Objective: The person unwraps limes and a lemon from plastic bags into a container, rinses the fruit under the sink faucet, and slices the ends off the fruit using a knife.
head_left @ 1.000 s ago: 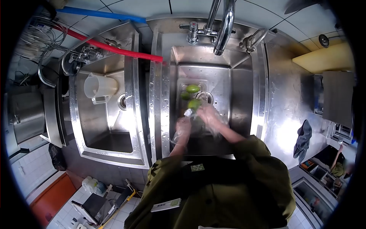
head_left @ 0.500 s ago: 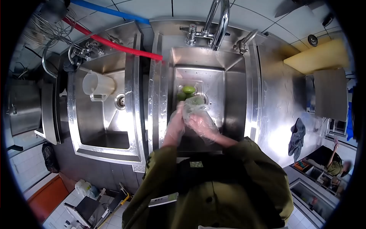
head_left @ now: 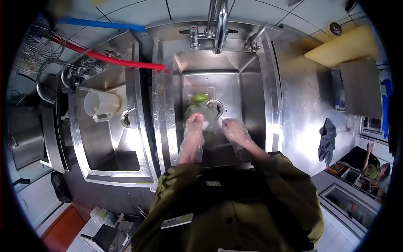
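Both my hands wear clear, loose plastic gloves over the right-hand sink [head_left: 252,92]. My left hand [head_left: 194,126] is closed on a translucent plastic bag [head_left: 197,111] that spreads out in front of it. To the right, the fingers of my right hand [head_left: 235,131] are pinched at the bag's other side. A green fruit [head_left: 200,98], smooth and oval, lies in a clear plastic container [head_left: 208,89] just beyond the bag. What is inside or under the bag I cannot make out. Beside the container is the round drain [head_left: 218,105], partly covered by the bag.
A chrome faucet [head_left: 218,31] rises behind the sink. The left sink [head_left: 98,138] holds a translucent pitcher [head_left: 100,104]. A red hose [head_left: 126,64] runs across its back. On the right counter lies a dark cloth [head_left: 327,140]. Another person [head_left: 371,168] is at far right.
My hands have moved apart, the right one going rightward, and the bag is spread between them. It now covers more of the container. The whole view has shifted slightly.
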A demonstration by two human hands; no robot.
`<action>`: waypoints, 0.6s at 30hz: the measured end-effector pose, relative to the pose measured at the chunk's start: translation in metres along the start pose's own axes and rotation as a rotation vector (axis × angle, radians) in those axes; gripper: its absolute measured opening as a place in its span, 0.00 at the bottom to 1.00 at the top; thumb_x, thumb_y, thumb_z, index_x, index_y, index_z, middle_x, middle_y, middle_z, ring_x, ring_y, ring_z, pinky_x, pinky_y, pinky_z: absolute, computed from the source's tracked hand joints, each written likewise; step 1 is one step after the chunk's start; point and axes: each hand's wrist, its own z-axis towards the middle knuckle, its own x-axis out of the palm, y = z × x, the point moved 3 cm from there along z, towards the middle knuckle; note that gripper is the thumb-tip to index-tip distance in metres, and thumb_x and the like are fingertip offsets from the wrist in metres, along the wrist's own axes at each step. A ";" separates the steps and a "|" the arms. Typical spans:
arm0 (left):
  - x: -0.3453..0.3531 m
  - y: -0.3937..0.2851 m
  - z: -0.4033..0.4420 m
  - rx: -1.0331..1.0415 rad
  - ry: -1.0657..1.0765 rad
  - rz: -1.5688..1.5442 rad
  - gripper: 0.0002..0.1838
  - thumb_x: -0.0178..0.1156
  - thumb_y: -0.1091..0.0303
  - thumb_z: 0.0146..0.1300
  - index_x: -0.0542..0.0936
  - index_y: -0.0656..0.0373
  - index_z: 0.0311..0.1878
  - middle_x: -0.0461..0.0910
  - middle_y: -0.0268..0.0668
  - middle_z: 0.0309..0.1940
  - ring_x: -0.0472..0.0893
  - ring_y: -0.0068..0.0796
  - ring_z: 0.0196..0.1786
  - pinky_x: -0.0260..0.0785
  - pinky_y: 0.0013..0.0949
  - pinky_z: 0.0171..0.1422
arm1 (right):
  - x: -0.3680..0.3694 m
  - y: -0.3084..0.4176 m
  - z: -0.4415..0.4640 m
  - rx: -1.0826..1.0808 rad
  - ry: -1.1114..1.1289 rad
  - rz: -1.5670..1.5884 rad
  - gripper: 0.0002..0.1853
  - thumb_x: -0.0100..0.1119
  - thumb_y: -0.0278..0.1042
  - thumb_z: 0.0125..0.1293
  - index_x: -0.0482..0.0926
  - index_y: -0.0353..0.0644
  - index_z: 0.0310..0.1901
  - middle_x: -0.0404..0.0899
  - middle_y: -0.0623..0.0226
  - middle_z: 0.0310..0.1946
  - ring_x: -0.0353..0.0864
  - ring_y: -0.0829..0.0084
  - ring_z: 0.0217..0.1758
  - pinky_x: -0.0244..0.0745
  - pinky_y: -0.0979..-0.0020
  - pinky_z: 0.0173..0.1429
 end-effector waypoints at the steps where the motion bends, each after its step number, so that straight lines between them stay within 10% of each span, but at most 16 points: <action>1: -0.006 0.016 0.011 0.069 -0.081 0.107 0.12 0.51 0.63 0.60 0.76 0.62 0.38 0.77 0.35 0.28 0.73 0.24 0.30 0.66 0.30 0.35 | -0.002 -0.003 0.000 -0.016 -0.014 0.023 0.13 0.46 0.37 0.56 0.77 0.38 0.35 0.77 0.49 0.31 0.76 0.52 0.36 0.69 0.56 0.43; 3: -0.013 -0.008 -0.001 -0.138 -0.084 0.236 0.13 0.51 0.63 0.59 0.76 0.63 0.38 0.77 0.37 0.28 0.74 0.26 0.30 0.67 0.30 0.38 | 0.000 -0.004 0.003 -0.055 -0.047 0.082 0.15 0.45 0.38 0.58 0.75 0.37 0.39 0.76 0.47 0.33 0.76 0.52 0.39 0.69 0.57 0.45; 6: 0.011 -0.010 -0.021 0.218 -0.073 0.352 0.13 0.51 0.62 0.58 0.77 0.62 0.39 0.78 0.41 0.27 0.76 0.28 0.30 0.68 0.33 0.39 | -0.001 -0.006 0.029 0.117 -0.023 0.294 0.21 0.45 0.46 0.61 0.74 0.34 0.41 0.76 0.45 0.35 0.75 0.50 0.40 0.68 0.60 0.44; 8: -0.008 0.044 0.005 -0.081 -0.182 0.363 0.14 0.52 0.61 0.58 0.78 0.63 0.37 0.79 0.44 0.31 0.78 0.29 0.35 0.68 0.33 0.44 | -0.005 0.001 0.042 0.138 -0.087 0.415 0.24 0.47 0.51 0.60 0.75 0.32 0.38 0.76 0.45 0.34 0.75 0.49 0.39 0.68 0.60 0.44; 9: 0.001 0.019 -0.012 0.193 -0.175 0.485 0.13 0.53 0.63 0.58 0.79 0.64 0.36 0.79 0.44 0.31 0.78 0.30 0.35 0.68 0.33 0.43 | -0.018 0.022 0.043 0.237 0.039 0.734 0.30 0.50 0.59 0.55 0.76 0.31 0.33 0.76 0.45 0.31 0.75 0.49 0.37 0.69 0.60 0.43; 10: 0.018 -0.005 -0.036 0.464 -0.162 0.610 0.12 0.54 0.64 0.58 0.79 0.64 0.34 0.79 0.44 0.31 0.78 0.31 0.35 0.68 0.33 0.42 | -0.021 0.038 0.054 0.225 0.145 0.592 0.30 0.51 0.59 0.54 0.77 0.31 0.32 0.76 0.46 0.30 0.76 0.50 0.37 0.69 0.60 0.43; 11: 0.030 0.002 -0.037 0.287 -0.030 0.198 0.10 0.55 0.66 0.56 0.79 0.64 0.34 0.79 0.44 0.29 0.78 0.35 0.32 0.69 0.33 0.40 | -0.020 0.050 0.063 0.225 0.268 0.446 0.30 0.52 0.60 0.53 0.77 0.32 0.30 0.77 0.47 0.29 0.76 0.52 0.36 0.69 0.60 0.42; 18: -0.004 0.044 -0.038 0.224 -0.174 0.470 0.09 0.58 0.65 0.53 0.77 0.61 0.31 0.78 0.44 0.24 0.77 0.39 0.28 0.69 0.35 0.36 | 0.072 0.059 0.116 -0.381 0.422 -0.503 0.16 0.54 0.44 0.53 0.81 0.38 0.29 0.79 0.54 0.29 0.79 0.58 0.37 0.72 0.61 0.38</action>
